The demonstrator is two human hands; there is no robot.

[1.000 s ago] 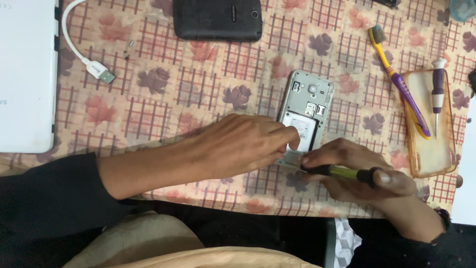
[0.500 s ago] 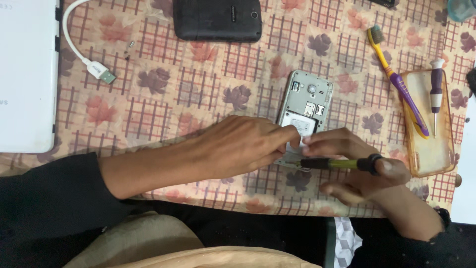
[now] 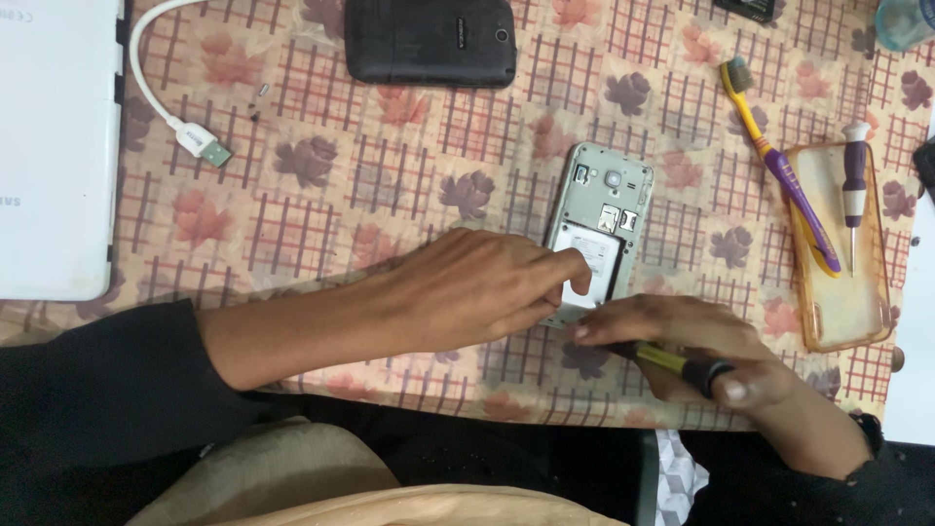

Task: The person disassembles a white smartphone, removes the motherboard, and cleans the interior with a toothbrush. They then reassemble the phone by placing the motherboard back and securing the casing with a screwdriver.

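Both hands are down at the near end of the phone (image 3: pixel 599 229), which lies face down with its back off, in the middle of the checked cloth (image 3: pixel 321 185). Left hand (image 3: pixel 477 287) lies flat-ish over the bottom corner, fingers loosely curled, fingertips pressing the frame to pin it; it's not gripping anything. Right hand (image 3: pixel 696 351) is closed around a yellow-and-black screwdriver (image 3: pixel 672 362), pinched pencil-style, tip aimed at the lower edge, though the fingers hide the actual contact point.

What could go wrong, I'd say: the tip slips out of a tiny screw head and chews it up, or skids across the exposed board. The cloth looks soft, so the phone could shift if the left hand eases off. A freed screw would vanish into that busy pattern fast.

Off to the right, a second screwdriver (image 3: pixel 854 185) and a toothbrush (image 3: pixel 779 166) rest on a clear case (image 3: pixel 842 292).
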